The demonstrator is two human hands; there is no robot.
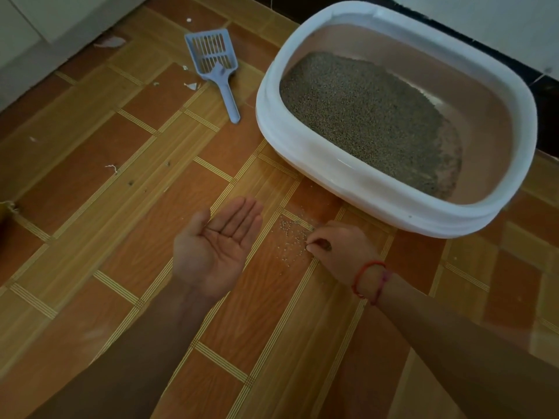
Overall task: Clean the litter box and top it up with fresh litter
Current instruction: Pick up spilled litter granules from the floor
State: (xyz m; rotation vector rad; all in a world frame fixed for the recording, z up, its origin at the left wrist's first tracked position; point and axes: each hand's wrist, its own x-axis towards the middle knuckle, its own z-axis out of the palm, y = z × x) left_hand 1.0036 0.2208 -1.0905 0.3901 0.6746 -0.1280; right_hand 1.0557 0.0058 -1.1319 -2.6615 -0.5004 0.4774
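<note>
The right hand (341, 249) makes the grip: its fingers are bent and the tips are brought together, pinching at the spilled grains (290, 237) on the floor (121, 207), just in front of the near rim of the litter box (302, 155). How many grains sit between the fingertips is too small to see. A red thread bracelet (367, 279) is around this wrist.

The left hand (217, 246) waits to the left of the grains, further from the litter box. It is palm up, with the fingers straight and close together, like a small tray. A few dark specks seem to lie in the palm, but I cannot be sure.

The litter box stands on the floor against the wall, and grey litter (363, 116) covers most of its bottom. It is thin at the right end, where the pink base shows. The scoop (213, 62) lies on the floor to the left of the litter box, and no hand touches it.

I judge that the step in hand is the tidying of the spill around the box. The topping up is not yet done, and no bag of fresh litter is in view. The next move calls for patience — lift the pinch, drop it into the open palm and keep that palm level, because the grains are small and roll easily.
</note>
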